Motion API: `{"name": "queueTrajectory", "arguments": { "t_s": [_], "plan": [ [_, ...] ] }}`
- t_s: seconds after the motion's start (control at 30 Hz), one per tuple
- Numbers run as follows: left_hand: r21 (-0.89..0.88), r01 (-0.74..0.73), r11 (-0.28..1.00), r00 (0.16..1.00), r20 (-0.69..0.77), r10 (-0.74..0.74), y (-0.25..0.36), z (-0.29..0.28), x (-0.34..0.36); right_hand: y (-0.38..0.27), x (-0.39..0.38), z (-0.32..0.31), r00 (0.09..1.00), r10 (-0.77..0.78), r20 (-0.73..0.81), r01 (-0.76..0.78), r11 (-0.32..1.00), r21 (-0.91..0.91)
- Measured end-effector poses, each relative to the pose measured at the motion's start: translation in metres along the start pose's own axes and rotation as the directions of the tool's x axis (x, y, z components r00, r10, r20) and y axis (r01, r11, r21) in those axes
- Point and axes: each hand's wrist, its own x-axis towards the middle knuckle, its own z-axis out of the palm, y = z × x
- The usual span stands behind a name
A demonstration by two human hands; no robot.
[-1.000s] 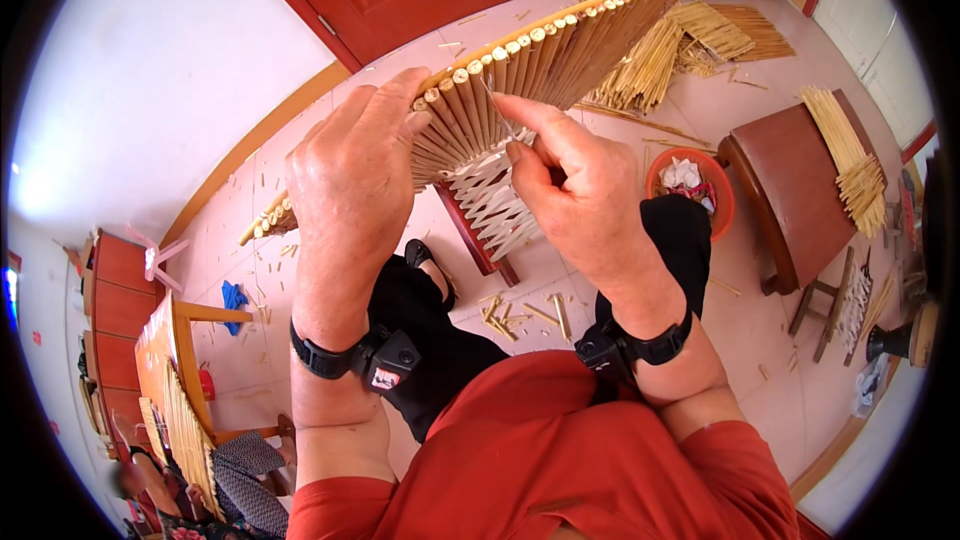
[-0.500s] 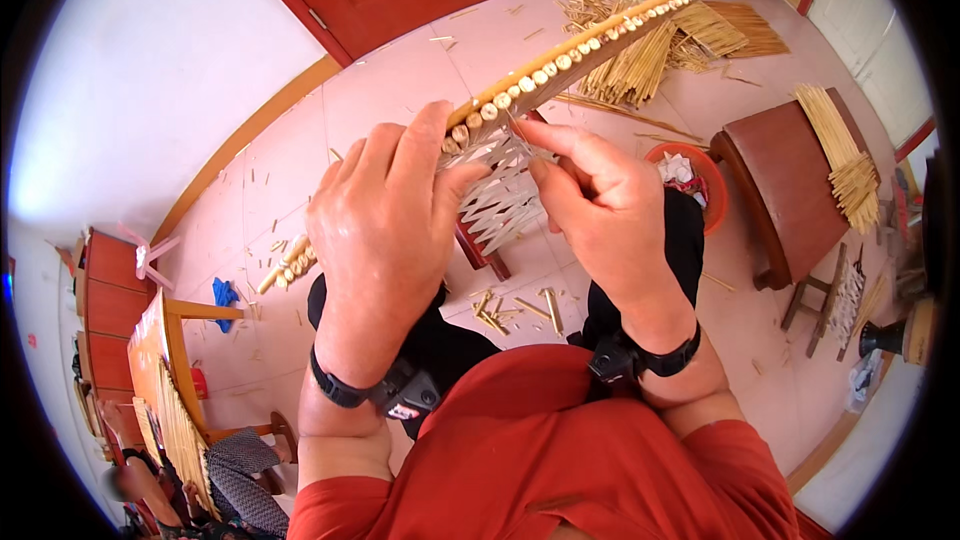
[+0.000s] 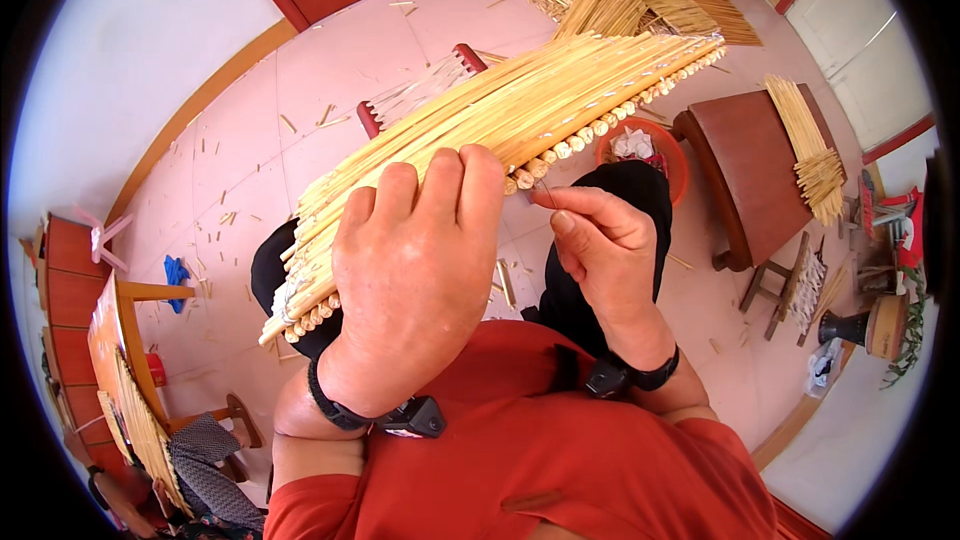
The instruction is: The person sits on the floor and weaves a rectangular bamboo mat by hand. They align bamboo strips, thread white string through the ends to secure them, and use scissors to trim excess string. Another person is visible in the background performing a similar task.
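Blue cloth (image 3: 176,272) on floor (image 3: 240,165); left hand (image 3: 420,265) clamped on near side of slanting reed mat (image 3: 500,120), fingers curled over top; right hand (image 3: 605,245) apart from left, thumb and forefinger pinching thin strand (image 3: 543,192) by mat's edge; orange basin (image 3: 679,172); straw bundle (image 3: 806,145) on brown table (image 3: 745,175).

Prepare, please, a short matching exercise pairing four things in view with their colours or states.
1. left hand
2. right hand
3. bucket
4. brown stool

A. orange, with white scraps inside
B. index finger pointing at the mat's cut ends
C. bears a sheaf
D. fingers curled over the mat

Pairs: 1-D; 2-B; 3-A; 4-C
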Motion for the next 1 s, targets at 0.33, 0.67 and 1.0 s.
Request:
{"name": "queueTrajectory", "arguments": {
  "t_s": [0.33,0.67,1.0],
  "plan": [
    [-0.076,0.069,0.995,0.997,0.049,-0.065,0.004,-0.006,0.002,0.005,0.000,0.003,0.994,-0.098,-0.046,0.095,0.994,-0.062],
    [-0.096,0.027,0.995,1.000,0.010,-0.026,-0.001,-0.002,0.002,0.002,0.003,0.010,0.988,-0.143,-0.065,0.135,0.985,-0.106],
    [-0.102,0.023,0.994,1.000,0.010,-0.022,0.002,-0.003,0.001,-0.001,0.003,0.013,0.983,-0.165,-0.077,0.156,0.981,-0.111]
  ]
}}
